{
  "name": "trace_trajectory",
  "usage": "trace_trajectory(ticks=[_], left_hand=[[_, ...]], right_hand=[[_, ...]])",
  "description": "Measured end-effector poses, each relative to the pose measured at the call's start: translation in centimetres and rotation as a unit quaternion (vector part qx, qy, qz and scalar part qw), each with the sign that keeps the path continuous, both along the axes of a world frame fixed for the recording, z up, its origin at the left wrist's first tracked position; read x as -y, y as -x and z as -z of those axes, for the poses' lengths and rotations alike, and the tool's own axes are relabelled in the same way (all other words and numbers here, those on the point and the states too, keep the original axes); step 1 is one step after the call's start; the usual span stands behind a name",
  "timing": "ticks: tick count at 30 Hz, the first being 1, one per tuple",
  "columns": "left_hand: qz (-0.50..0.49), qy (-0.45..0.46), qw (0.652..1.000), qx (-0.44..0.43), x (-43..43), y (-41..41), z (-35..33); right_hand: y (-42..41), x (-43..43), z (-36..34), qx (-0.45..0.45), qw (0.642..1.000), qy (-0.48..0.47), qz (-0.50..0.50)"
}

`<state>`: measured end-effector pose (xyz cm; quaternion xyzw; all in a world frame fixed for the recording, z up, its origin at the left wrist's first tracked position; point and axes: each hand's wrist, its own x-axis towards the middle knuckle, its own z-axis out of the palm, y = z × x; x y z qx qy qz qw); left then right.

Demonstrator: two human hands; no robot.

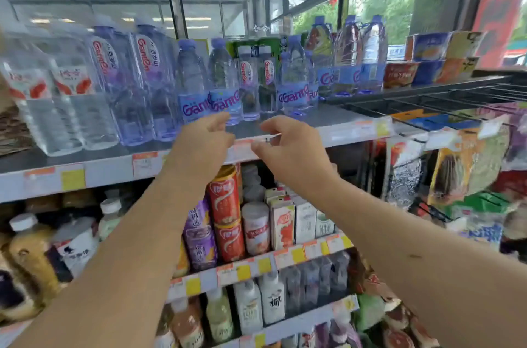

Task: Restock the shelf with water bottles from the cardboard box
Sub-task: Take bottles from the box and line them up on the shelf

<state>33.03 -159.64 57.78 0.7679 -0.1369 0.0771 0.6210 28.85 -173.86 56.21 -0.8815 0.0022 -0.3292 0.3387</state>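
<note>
The top shelf [342, 126] carries rows of clear water bottles. Two small blue-labelled bottles [224, 82] stand side by side near the front edge, with taller purple-labelled bottles [148, 77] to their left. My left hand [204, 139] is raised just below and in front of the small bottles, fingers loosely curled, holding nothing. My right hand [288, 145] hovers at the shelf's front edge to the right, fingers also loosely curled and empty. The cardboard box is out of view.
Large handled water jugs [349, 51] and cartons [445, 57] stand further right on the top shelf. A black wire rack [456, 97] juts out at right. Lower shelves hold cans [224, 199], drink cartons and bottles. Snack bags [467, 165] hang at right.
</note>
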Motion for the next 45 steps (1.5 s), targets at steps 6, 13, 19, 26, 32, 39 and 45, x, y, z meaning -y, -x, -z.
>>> trace_trajectory(ticks=[6,13,19,26,32,39,45], left_hand=[[0.023,-0.017,0.998,-0.056,3.4,7.6,10.0],[0.071,-0.077,0.97,-0.221,6.2,12.5,27.5],[0.113,-0.128,0.935,-0.312,5.3,16.2,43.2],[0.103,-0.144,0.898,-0.402,3.9,19.4,57.5],[0.086,-0.182,0.877,-0.437,4.7,20.5,67.9],[0.046,-0.166,0.856,-0.488,7.4,21.2,78.3],[0.003,-0.127,0.847,-0.517,7.7,21.1,85.5]], right_hand=[[8.7,2.4,9.7,-0.075,0.997,-0.03,-0.019],[15.5,5.0,25.6,-0.226,0.972,-0.067,0.011],[19.8,4.6,40.9,-0.329,0.937,-0.086,0.081],[23.5,4.1,55.2,-0.409,0.898,-0.111,0.118],[24.1,6.2,67.9,-0.497,0.859,-0.068,0.104],[22.8,7.2,82.8,-0.628,0.775,0.068,0.009],[22.0,5.8,92.3,-0.712,0.682,0.162,-0.052]])
